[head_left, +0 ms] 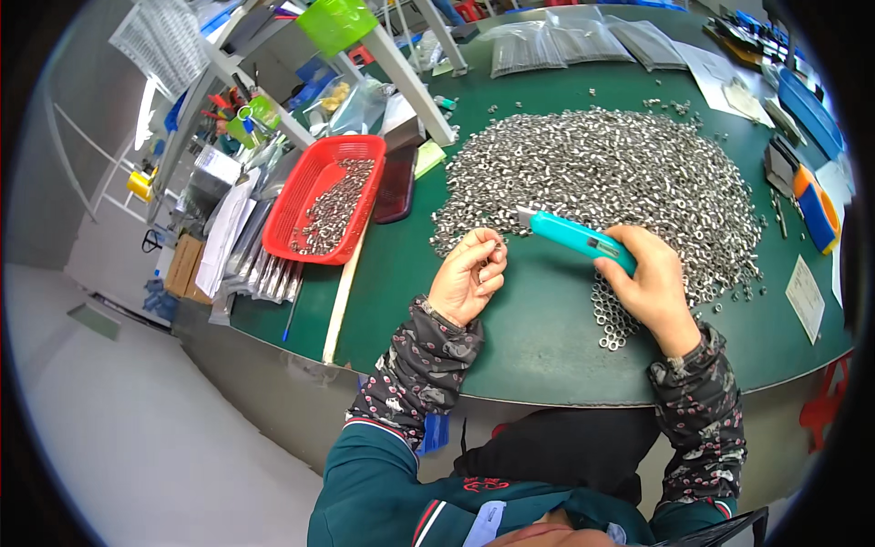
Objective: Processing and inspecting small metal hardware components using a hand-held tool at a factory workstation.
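My right hand (649,284) grips a teal utility knife (574,237), its tip pointing left toward my left hand. My left hand (469,273) is curled, pinching a small metal nut (499,246) between thumb and fingers just in front of the knife tip. Both hands rest at the near edge of a large heap of small silver nuts (602,173) spread over the green table (538,337). A short trail of nuts (609,319) lies under my right hand.
A red plastic basket (324,196) with more nuts stands at the left. Clear bags of parts (565,41) lie at the back. Blue and orange boxes (814,205) and papers sit at the right. A white frame leg (410,77) stands behind the basket.
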Demonstrator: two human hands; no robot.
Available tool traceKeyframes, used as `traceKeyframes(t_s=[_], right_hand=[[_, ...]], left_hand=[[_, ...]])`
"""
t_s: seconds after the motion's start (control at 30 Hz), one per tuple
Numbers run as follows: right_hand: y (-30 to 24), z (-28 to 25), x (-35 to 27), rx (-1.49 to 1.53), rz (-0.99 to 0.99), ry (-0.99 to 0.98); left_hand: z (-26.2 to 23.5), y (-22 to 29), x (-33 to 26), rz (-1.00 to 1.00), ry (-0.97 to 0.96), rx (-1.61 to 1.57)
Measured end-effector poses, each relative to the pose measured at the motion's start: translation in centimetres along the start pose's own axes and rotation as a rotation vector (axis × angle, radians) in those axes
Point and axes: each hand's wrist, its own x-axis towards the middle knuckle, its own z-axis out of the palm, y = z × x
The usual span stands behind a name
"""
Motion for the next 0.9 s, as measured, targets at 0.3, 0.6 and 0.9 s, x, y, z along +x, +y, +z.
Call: traceKeyframes(t_s=[0.3,0.6,0.9], right_hand=[[-1.1,0.3,0.4,0.115,0.202,-0.238],[-0.9,0.4,0.1,0.152,0.196,-0.28],[-1.0,0.6,-0.1,0.147,0.169,-0.302]], left_hand=[[-1.6,-0.1,-0.1,0.026,-0.017,-0.044],[-1.5,-0.5,0.1,0.037,0.002,0.017],[-1.5,-0.5,-0.1,-0.006,-0.011,0.027]])
